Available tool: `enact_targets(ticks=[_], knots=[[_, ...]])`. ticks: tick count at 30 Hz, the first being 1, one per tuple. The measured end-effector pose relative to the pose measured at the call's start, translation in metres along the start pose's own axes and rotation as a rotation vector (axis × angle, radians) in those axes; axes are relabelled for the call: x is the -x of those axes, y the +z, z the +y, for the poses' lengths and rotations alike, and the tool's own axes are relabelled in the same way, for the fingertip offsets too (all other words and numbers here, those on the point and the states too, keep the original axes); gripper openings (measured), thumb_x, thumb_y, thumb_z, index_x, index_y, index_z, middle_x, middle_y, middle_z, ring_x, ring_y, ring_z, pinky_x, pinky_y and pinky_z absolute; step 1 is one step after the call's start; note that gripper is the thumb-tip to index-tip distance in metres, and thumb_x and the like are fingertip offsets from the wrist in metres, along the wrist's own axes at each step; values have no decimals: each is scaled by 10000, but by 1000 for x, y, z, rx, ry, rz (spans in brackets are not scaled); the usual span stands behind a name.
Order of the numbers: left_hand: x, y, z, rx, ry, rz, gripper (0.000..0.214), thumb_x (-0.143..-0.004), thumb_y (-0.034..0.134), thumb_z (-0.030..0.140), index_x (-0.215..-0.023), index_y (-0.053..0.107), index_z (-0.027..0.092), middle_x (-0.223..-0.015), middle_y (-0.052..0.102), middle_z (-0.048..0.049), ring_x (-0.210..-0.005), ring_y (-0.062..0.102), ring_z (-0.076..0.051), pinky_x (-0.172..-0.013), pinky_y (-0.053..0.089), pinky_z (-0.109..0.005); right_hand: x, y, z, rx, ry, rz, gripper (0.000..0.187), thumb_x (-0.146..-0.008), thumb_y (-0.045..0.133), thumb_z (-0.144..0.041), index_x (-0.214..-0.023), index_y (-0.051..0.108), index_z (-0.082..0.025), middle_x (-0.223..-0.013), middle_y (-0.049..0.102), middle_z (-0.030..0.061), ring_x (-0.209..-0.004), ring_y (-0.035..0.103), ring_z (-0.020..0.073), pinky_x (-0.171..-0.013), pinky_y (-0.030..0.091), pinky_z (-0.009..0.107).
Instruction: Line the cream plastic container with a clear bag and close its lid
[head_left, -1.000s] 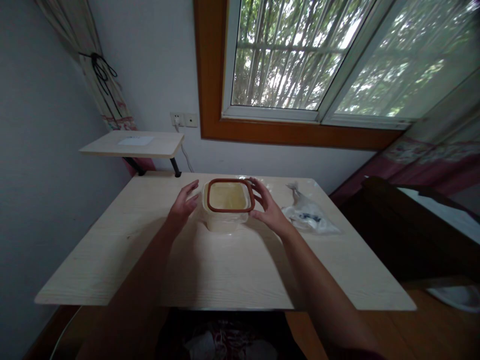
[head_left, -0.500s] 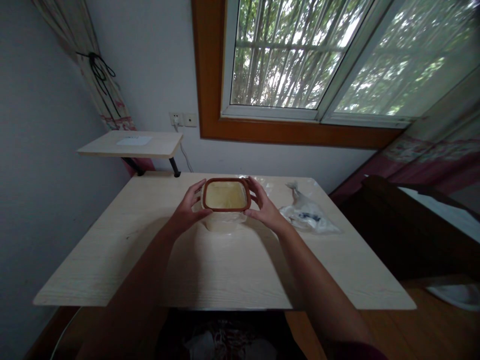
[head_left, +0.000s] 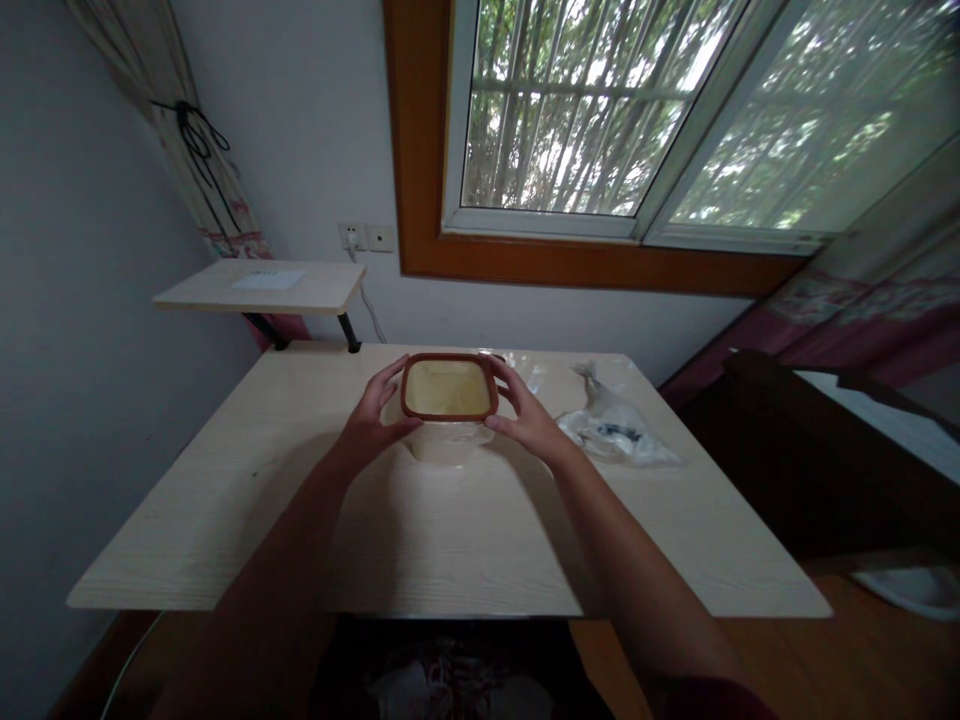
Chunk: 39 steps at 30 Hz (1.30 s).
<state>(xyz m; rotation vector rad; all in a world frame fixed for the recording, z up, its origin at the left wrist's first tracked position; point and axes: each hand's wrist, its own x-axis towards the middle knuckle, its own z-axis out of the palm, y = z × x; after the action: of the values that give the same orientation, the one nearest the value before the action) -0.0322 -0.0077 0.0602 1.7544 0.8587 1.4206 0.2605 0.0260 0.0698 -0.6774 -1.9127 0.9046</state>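
A translucent plastic container (head_left: pixel 448 442) stands on the far middle of the pale wooden table (head_left: pixel 420 540). On top of it sits a square lid with a reddish-brown rim (head_left: pixel 450 389). My left hand (head_left: pixel 373 418) grips the lid's left edge, thumb at the front and fingers curled along the side. My right hand (head_left: pixel 526 413) grips the lid's right edge in the same way. The lid looks slightly shifted to the left over the container.
A crumpled clear plastic bag (head_left: pixel 616 430) lies on the table right of my right hand. A small wall shelf (head_left: pixel 259 288) hangs at the back left. A window fills the wall behind. Dark furniture (head_left: pixel 817 460) stands right of the table.
My left hand came in from the side and closed on the lid's left edge. Both hands now hold the lid, which has shifted slightly left and up on the container.
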Motion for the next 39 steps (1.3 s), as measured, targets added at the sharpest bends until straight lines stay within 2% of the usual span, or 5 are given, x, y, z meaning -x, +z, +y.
enact_targets(ticks=[5, 13, 25, 28, 39], knots=[[2, -2, -1, -21, 6, -22, 807, -803, 821, 383, -1512, 441, 320, -1658, 315, -120, -1557, 246, -354, -1253, 236, -647, 2, -2, 1, 48, 31, -25, 851, -823, 772, -583, -1552, 365, -418, -1650, 329, 48, -1520, 300, 344, -1194, 360, 596], [0, -4, -5, -61, 79, -57, 594, -816, 814, 351, -1356, 570, 307, -1627, 332, -139, -1548, 272, -342, -1198, 342, -654, 0, -4, -3, 56, 55, -44, 856, -807, 770, -607, -1544, 373, -430, -1655, 319, 40, -1514, 305, 357, -1165, 393, 609], [1, -11, -10, -175, 126, -71, 588, -823, 807, 372, -1356, 569, 309, -1605, 356, -145, -1526, 317, -346, -1173, 396, -632, -2, -5, -1, -12, 72, -78, 779, -844, 702, -660, -1522, 397, -427, -1659, 318, 38, -1514, 315, 339, -1162, 391, 594], [0, -11, -10, -145, 111, -67, 555, -835, 791, 404, -1338, 581, 303, -1596, 362, -149, -1527, 312, -351, -1168, 397, -634, -3, -3, 0, -38, 72, -71, 711, -891, 642, -660, -1514, 402, -418, -1670, 300, 42, -1519, 309, 332, -1162, 387, 591], [-3, -4, -11, 2, 41, -87, 499, -837, 784, 424, -1254, 553, 276, -1678, 266, -144, -1575, 206, -334, -1196, 295, -689, -5, -4, 0, -26, 77, -68, 693, -864, 717, -595, -1468, 430, -415, -1669, 298, 42, -1512, 323, 318, -1157, 397, 584]])
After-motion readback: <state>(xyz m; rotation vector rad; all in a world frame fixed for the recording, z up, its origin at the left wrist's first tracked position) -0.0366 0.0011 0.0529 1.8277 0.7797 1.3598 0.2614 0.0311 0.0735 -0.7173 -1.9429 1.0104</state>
